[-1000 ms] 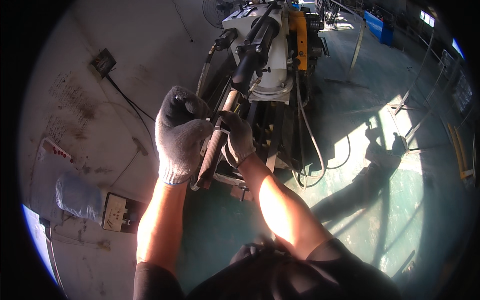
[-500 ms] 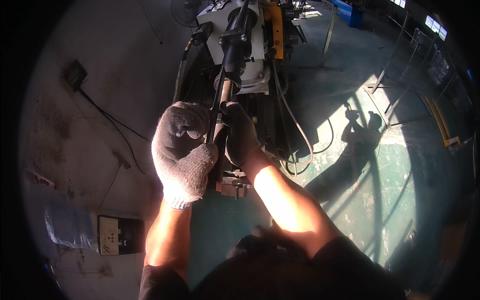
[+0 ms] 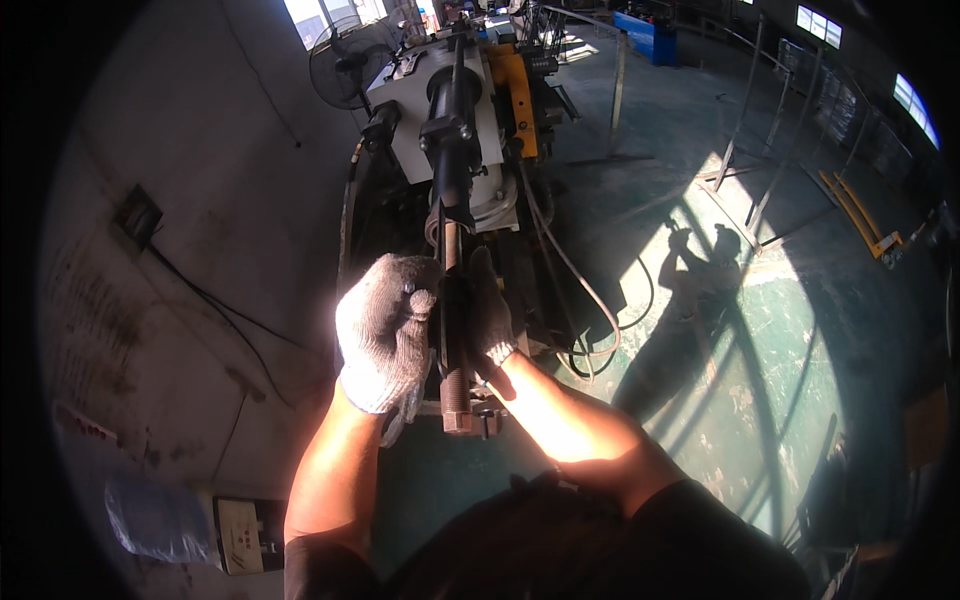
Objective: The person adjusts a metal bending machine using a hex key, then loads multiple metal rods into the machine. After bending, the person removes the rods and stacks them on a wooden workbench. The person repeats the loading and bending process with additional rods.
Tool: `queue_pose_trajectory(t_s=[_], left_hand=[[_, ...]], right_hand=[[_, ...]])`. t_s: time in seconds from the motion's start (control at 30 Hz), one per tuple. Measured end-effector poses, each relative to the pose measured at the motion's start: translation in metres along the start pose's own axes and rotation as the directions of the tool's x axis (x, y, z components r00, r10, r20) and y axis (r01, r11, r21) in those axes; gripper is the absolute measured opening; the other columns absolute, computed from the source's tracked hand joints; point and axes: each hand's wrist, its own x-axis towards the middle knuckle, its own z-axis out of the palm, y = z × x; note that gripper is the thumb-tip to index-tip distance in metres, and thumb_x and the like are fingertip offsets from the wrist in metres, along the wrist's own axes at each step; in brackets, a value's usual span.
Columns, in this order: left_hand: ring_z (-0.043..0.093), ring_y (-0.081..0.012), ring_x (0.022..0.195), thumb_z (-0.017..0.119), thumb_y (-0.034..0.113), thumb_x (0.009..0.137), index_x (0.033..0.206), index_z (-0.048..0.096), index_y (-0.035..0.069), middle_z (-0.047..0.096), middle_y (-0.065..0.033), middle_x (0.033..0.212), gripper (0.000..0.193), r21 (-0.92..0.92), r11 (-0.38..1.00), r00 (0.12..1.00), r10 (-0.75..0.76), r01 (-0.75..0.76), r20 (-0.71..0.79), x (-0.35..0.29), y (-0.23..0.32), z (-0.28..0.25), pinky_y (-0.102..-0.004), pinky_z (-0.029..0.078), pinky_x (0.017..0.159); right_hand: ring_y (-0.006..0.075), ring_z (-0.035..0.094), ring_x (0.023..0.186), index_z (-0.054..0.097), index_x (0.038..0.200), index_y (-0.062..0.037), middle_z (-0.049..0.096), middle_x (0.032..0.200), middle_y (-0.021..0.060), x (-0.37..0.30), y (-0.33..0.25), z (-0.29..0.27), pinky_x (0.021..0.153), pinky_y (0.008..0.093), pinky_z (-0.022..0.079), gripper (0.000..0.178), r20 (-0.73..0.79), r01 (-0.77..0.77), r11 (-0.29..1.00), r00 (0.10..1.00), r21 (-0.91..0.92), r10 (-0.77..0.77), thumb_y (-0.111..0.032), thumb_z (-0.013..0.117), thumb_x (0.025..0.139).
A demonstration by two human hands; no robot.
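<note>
A thin dark bar runs lengthwise between my gloved hands, close beside a thicker shaft with a threaded near end and a hex nut. My left hand, in a pale knitted glove, is curled closed against the bar from the left. On the other side, my right hand closes in from the right, its thumb area in deep shadow over the bar; the shaft partly hides its fingers. Beyond both hands, the shaft's brownish section leads into a black cylinder on the machine.
The grey machine body carries a yellow part. Hoses loop down on its right. A fan stands behind it, near the left wall. Metal frames and a yellow tool-like object stand farther right.
The view has tilted up, so the machine sits lower and the fan and window show. My hands have come nearer along the shaft, and its threaded end now shows between them.
</note>
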Motion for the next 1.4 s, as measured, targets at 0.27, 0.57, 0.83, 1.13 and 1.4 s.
queue_pose_trajectory(t_s=[0.27, 0.57, 0.83, 1.13, 1.4], left_hand=[[0.062, -0.0135, 0.076, 0.067, 0.02, 0.115, 0.11, 0.076, 0.0, 0.07, -0.0039, 0.087, 0.022, 0.028, 0.95, 0.95, -0.311, 0.31, 0.016, 0.026, 0.004, 0.012, -0.0318, 0.053, 0.073], [0.054, -0.0069, 0.075, 0.07, 0.027, 0.116, 0.122, 0.075, 0.0, 0.063, 0.002, 0.087, 0.028, -0.115, 0.887, 0.856, -0.461, 0.447, -0.232, 0.018, 0.003, -0.028, -0.0259, 0.046, 0.071], [0.058, -0.0078, 0.073, 0.074, 0.036, 0.116, 0.13, 0.075, -0.001, 0.066, 0.0013, 0.088, 0.039, -0.099, 0.817, 0.807, -0.576, 0.568, -0.125, 0.14, 0.094, 0.03, -0.0255, 0.047, 0.066], [0.069, -0.0093, 0.087, 0.069, 0.029, 0.119, 0.127, 0.074, 0.003, 0.073, 0.0002, 0.097, 0.028, -0.287, 0.539, 0.61, -0.672, 0.792, 0.419, 0.235, 0.077, 0.255, -0.0278, 0.058, 0.076], [0.075, -0.0228, 0.087, 0.072, 0.02, 0.114, 0.117, 0.077, 0.001, 0.078, -0.0152, 0.093, 0.02, 0.073, 0.87, 0.848, -0.491, 0.487, 0.199, 0.317, -0.055, 0.388, -0.0384, 0.059, 0.087]], right_hand=[[0.0261, 0.074, 0.095, 0.071, 0.128, -0.0045, 0.075, 0.107, 0.0089, 0.053, 0.03, -0.033, 0.089, 0.0359, 0.061, 0.048, 0.11, 0.413, 0.432, 0.812, -0.802, -0.573, -0.047, 0.049, 0.123], [0.0228, 0.075, 0.103, 0.075, 0.125, -0.0033, 0.077, 0.105, 0.0094, 0.029, 0.024, -0.081, 0.091, 0.0352, 0.059, 0.039, 0.373, 0.504, 0.09, 0.736, -0.859, -0.565, -0.035, 0.052, 0.123], [0.0301, 0.08, 0.098, 0.074, 0.129, -0.0002, 0.081, 0.106, 0.0099, -0.068, -0.137, -0.052, 0.09, 0.038, 0.062, 0.028, -0.042, 0.001, 0.552, 0.997, -0.834, -0.065, -0.023, 0.07, 0.113], [0.0142, 0.076, 0.094, 0.076, 0.125, 0.0008, 0.08, 0.104, 0.008, -0.06, -0.317, -0.054, 0.087, 0.0294, 0.062, 0.018, 0.18, 0.373, 0.619, 0.918, -0.691, -0.353, -0.009, 0.069, 0.112], [0.0211, 0.076, 0.081, 0.072, 0.129, 0.0005, 0.078, 0.1, 0.011, 0.073, -0.432, -0.135, 0.072, 0.0347, 0.063, 0.025, 0.079, 0.271, 0.633, 0.946, -0.725, -0.314, -0.02, 0.071, 0.114]])
